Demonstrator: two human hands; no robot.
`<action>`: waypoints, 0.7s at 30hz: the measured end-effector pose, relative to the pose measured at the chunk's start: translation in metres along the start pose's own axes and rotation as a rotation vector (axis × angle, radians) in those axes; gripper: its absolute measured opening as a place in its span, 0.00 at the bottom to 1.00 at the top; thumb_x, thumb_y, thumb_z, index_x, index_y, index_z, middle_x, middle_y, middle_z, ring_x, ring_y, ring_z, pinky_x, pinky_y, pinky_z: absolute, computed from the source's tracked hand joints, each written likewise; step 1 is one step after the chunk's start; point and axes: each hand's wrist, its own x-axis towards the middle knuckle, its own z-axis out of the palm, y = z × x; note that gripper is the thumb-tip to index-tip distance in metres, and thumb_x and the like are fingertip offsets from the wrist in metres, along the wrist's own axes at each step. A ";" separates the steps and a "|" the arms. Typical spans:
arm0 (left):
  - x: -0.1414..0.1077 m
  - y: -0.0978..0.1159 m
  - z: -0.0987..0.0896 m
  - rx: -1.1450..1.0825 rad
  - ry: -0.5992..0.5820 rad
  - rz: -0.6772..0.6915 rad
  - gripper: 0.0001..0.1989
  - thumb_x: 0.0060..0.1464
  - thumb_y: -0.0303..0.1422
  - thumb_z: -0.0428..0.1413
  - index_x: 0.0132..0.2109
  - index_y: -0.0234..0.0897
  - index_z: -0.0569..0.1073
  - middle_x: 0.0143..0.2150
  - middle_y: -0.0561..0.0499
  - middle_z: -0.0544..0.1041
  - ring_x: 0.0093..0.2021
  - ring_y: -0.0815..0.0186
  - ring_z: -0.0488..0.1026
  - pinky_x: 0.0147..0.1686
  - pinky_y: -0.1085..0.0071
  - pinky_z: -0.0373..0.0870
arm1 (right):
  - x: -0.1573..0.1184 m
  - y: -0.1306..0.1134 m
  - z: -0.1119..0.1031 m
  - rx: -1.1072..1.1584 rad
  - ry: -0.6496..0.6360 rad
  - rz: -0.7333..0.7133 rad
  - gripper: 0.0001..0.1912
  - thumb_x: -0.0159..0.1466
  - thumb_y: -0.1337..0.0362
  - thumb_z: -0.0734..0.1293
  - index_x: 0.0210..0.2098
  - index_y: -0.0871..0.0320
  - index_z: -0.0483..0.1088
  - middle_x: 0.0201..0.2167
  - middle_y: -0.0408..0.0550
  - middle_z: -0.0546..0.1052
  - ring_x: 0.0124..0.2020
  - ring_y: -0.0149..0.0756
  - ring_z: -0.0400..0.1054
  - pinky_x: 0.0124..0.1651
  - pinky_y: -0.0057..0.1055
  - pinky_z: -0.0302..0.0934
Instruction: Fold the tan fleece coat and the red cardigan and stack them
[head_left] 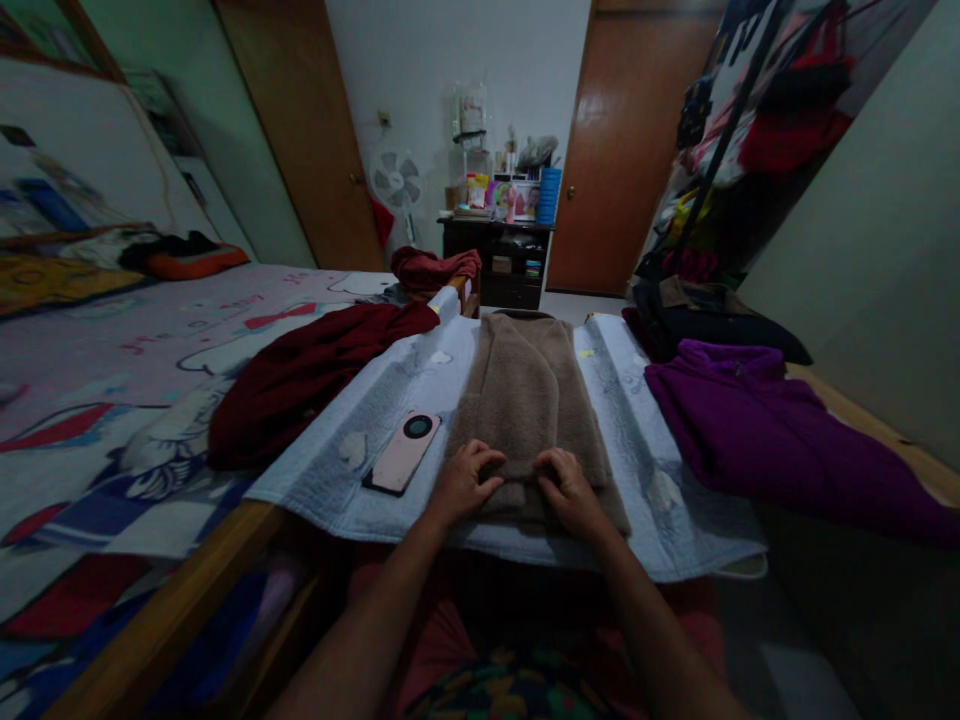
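A brown fleece jacket (517,385) lies lengthwise in front of me, its sides folded inward and its dark collar edge at the far end. Near its close end, my left hand (466,485) pinches the cloth at the left with curled fingers and thumb. My right hand (568,488) grips the cloth the same way, a little right of the middle. Under the jacket is a pale blue quilted cloth (337,500). To the left of my left hand rests a pink phone (401,455) with a round black camera ring.
Dark red clothing (315,375) lies at left beside the bed (187,310). A folded purple garment (780,430) and dark folded clothes (712,315) are at right. Wooden rail (187,590) runs at lower left. A fan (397,180) and dark cabinet (499,265) stand at the back.
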 end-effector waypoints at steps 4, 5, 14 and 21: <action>0.001 0.000 0.001 0.036 -0.017 -0.012 0.11 0.56 0.32 0.56 0.46 0.43 0.77 0.44 0.50 0.73 0.47 0.62 0.69 0.50 0.63 0.66 | 0.002 0.003 0.005 0.013 0.056 0.030 0.20 0.59 0.69 0.62 0.52 0.54 0.67 0.49 0.51 0.69 0.53 0.42 0.61 0.57 0.42 0.56; 0.002 0.001 0.001 0.045 -0.021 -0.015 0.11 0.57 0.33 0.55 0.46 0.43 0.77 0.44 0.50 0.74 0.46 0.62 0.69 0.49 0.63 0.66 | 0.002 0.004 0.006 0.013 0.056 0.038 0.19 0.60 0.68 0.63 0.51 0.54 0.67 0.49 0.51 0.69 0.53 0.42 0.61 0.57 0.42 0.56; 0.007 0.004 0.003 0.097 -0.031 -0.064 0.13 0.63 0.34 0.48 0.43 0.41 0.77 0.42 0.50 0.75 0.44 0.63 0.69 0.47 0.66 0.64 | 0.009 0.001 0.009 0.003 0.063 0.107 0.11 0.66 0.65 0.60 0.41 0.54 0.74 0.40 0.47 0.72 0.45 0.38 0.64 0.52 0.34 0.58; 0.007 0.002 0.006 0.149 -0.023 -0.079 0.13 0.64 0.35 0.46 0.42 0.40 0.75 0.42 0.50 0.74 0.44 0.63 0.69 0.46 0.67 0.64 | 0.013 0.005 0.012 -0.002 0.069 0.137 0.12 0.67 0.64 0.59 0.40 0.56 0.74 0.38 0.48 0.74 0.44 0.38 0.64 0.51 0.34 0.57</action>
